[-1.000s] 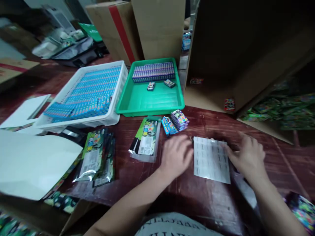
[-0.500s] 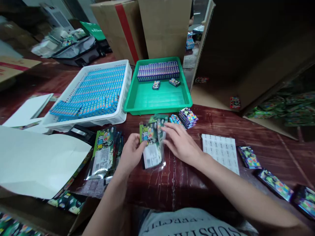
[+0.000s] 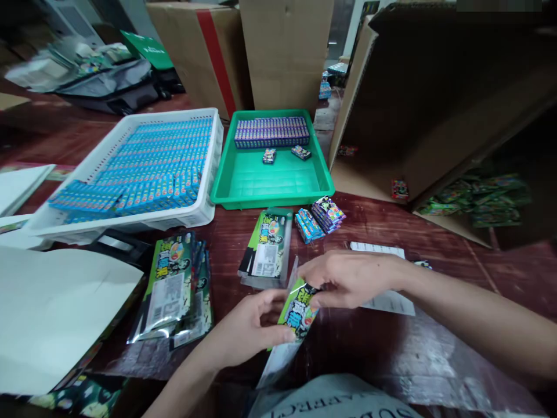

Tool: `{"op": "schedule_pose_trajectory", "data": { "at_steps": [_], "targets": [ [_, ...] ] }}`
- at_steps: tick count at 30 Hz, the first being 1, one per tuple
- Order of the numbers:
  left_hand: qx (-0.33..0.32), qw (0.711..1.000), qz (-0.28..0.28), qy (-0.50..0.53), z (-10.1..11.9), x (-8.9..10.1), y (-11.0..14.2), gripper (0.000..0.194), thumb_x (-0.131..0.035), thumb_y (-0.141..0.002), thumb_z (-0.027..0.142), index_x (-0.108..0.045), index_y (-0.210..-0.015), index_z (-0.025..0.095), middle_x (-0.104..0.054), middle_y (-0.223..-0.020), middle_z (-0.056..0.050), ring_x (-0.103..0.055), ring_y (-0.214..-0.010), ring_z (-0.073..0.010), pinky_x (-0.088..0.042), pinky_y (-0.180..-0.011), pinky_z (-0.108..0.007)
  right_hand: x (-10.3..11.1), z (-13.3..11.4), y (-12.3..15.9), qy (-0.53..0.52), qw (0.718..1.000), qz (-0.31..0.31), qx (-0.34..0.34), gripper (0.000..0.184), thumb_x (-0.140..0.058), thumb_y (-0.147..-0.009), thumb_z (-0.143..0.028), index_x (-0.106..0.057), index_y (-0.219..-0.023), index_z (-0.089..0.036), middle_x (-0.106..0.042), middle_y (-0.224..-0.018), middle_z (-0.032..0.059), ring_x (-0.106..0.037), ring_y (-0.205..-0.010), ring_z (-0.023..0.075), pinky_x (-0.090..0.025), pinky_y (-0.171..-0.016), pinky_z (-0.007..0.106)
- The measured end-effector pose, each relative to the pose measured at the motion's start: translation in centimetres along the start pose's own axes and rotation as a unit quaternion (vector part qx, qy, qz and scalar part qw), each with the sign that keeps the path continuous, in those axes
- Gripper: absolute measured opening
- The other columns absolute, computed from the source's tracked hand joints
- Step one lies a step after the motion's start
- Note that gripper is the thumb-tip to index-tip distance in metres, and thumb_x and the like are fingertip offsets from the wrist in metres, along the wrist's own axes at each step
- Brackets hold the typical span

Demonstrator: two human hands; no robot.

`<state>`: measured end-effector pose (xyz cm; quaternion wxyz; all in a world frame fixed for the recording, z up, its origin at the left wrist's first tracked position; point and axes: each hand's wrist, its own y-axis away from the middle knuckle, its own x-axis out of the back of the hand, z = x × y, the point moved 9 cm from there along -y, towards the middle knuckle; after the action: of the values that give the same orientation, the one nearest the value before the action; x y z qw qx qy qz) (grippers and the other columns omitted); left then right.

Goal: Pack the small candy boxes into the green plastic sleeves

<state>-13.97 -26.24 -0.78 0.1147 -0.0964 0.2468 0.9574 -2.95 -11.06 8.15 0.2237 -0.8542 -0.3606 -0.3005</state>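
Between my hands, close to my body, a green-and-black printed plastic pouch (image 3: pixel 300 310) is held at a slant. My left hand (image 3: pixel 256 328) grips its lower left side, thumb on the printed front. My right hand (image 3: pixel 348 278) has its fingers bent round the upper edge near the pouch's mouth; its fingertips are partly hidden. Just beyond them, a few similar pouches (image 3: pixel 267 247) lie on the table. To their right are small blue boxes (image 3: pixel 309 225) and a stack of purple boxes (image 3: pixel 328 215). Partly under my right forearm lies a white printed sheet (image 3: pixel 387 303).
A white basket (image 3: pixel 208 217) full of blue boxes stands at the back left. Beside it, a green tray (image 3: pixel 270 180) holds a purple row and two loose boxes. More pouches (image 3: pixel 167 284) lie left. A large open carton (image 3: pixel 352 110) stands right, a white sheet (image 3: pixel 61 313) front left.
One pouch has been lifted from the middle pile and brought toward my body, tilted. My right hand has moved to its top edge. The view has shifted slightly.
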Motion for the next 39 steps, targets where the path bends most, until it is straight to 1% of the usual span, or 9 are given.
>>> {"op": "schedule_pose_trajectory", "data": {
  "at_steps": [9, 12, 15, 18, 23, 27, 32, 36, 39],
  "targets": [
    [-0.048, 0.956, 0.279, 0.080, -1.8, 1.8, -1.9, 0.025, -0.083, -0.080, 0.038, -0.071, -0.086, 0.017, -0.079, -0.089, -0.003, -0.070, -0.074, -0.0150, -0.055, -0.072, -0.026, -1.0, 2.6, 6.3, -0.134, 0.976, 0.104, -0.135, 0.056, -0.075, -0.088, -0.054, -0.051, -0.132, -0.029, -0.052, -0.149, 0.0130, -0.055, -0.134, 0.0310, -0.046, -0.111, 0.052],
    [-0.081, 0.935, 0.313, 0.144, -2.4, 0.7, -2.9, 0.025, -0.083, -0.082, 0.038, -0.072, -0.092, 0.017, -0.079, -0.092, -0.003, -0.070, -0.079, -0.0149, -0.055, -0.074, -0.026, -4.5, 4.2, 8.5, -0.232, 0.941, 0.112, -0.218, 0.041, -0.057, -0.101, -0.049, -0.047, -0.133, -0.026, -0.070, -0.120, 0.0109, -0.072, -0.099, 0.0225, -0.059, -0.085, 0.038],
    [-0.096, 0.937, 0.299, 0.155, -2.7, -1.0, -4.1, 0.028, -0.079, -0.086, 0.039, -0.073, -0.105, 0.019, -0.078, -0.099, -0.004, -0.071, -0.086, -0.0161, -0.056, -0.080, -0.027, -6.5, 5.2, 10.0, -0.151, 0.944, 0.117, -0.268, 0.027, -0.048, -0.104, -0.044, -0.057, -0.117, -0.022, -0.074, -0.095, 0.0077, -0.071, -0.077, 0.0215, -0.055, -0.069, 0.034],
    [-0.112, 0.926, 0.346, 0.098, -2.9, -0.9, -4.0, 0.029, -0.076, -0.089, 0.042, -0.073, -0.108, 0.020, -0.078, -0.099, -0.004, -0.071, -0.086, -0.0154, -0.056, -0.079, -0.026, -6.5, 6.2, 10.7, -0.080, 0.951, 0.131, -0.267, 0.027, -0.047, -0.104, -0.042, -0.060, -0.115, -0.021, -0.075, -0.094, 0.0090, -0.072, -0.079, 0.0242, -0.053, -0.070, 0.036],
    [-0.163, 0.874, 0.454, 0.052, -2.9, 1.0, -2.9, 0.034, -0.071, -0.092, 0.044, -0.071, -0.115, 0.019, -0.077, -0.107, -0.007, -0.071, -0.094, -0.0172, -0.056, -0.085, -0.029, -7.2, 7.2, 11.5, -0.219, 0.940, 0.108, -0.236, 0.058, -0.056, -0.102, -0.045, -0.033, -0.151, -0.024, -0.070, -0.125, 0.0122, -0.073, -0.091, 0.0201, -0.059, -0.080, 0.036],
    [-0.177, 0.828, 0.530, 0.049, -3.3, 2.2, -2.5, 0.036, -0.069, -0.093, 0.046, -0.067, -0.116, 0.017, -0.075, -0.106, -0.008, -0.071, -0.091, -0.0171, -0.057, -0.081, -0.028, -9.3, 6.2, 13.3, -0.215, 0.942, 0.036, -0.256, 0.053, -0.059, -0.101, -0.044, -0.040, -0.146, -0.022, -0.073, -0.099, 0.0061, -0.071, -0.072, 0.0172, -0.059, -0.065, 0.032],
    [-0.186, 0.851, 0.491, 0.031, -3.1, 2.7, -3.0, 0.034, -0.073, -0.090, 0.039, -0.063, -0.116, 0.018, -0.073, -0.104, -0.006, -0.071, -0.093, -0.0154, -0.057, -0.084, -0.026, -10.4, 6.4, 14.9, -0.280, 0.918, -0.008, -0.281, 0.042, -0.055, -0.103, -0.043, -0.045, -0.141, -0.027, -0.073, -0.105, 0.0056, -0.073, -0.073, 0.0172, -0.063, -0.066, 0.033],
    [-0.174, 0.920, 0.349, 0.032, -2.7, 1.8, -3.6, 0.066, -0.075, -0.088, 0.032, -0.042, -0.146, 0.028, -0.070, -0.106, -0.004, -0.069, -0.082, -0.0135, -0.057, -0.071, -0.024, -8.0, 8.3, 12.9, -0.355, 0.897, 0.039, -0.260, 0.072, -0.071, -0.093, -0.040, -0.030, -0.152, -0.035, -0.057, -0.138, 0.0100, -0.069, -0.091, 0.0157, -0.063, -0.071, 0.030],
    [-0.130, 0.960, 0.249, 0.006, -2.9, 0.9, -3.7, 0.067, -0.072, -0.090, 0.029, -0.040, -0.149, 0.031, -0.069, -0.108, -0.004, -0.064, -0.069, -0.0110, -0.054, -0.062, -0.023, -7.2, 8.8, 11.1, -0.374, 0.893, 0.030, -0.250, 0.051, -0.068, -0.095, -0.040, -0.048, -0.142, -0.034, -0.058, -0.124, 0.0057, -0.065, -0.092, 0.0146, -0.061, -0.067, 0.026]
  ]
}}
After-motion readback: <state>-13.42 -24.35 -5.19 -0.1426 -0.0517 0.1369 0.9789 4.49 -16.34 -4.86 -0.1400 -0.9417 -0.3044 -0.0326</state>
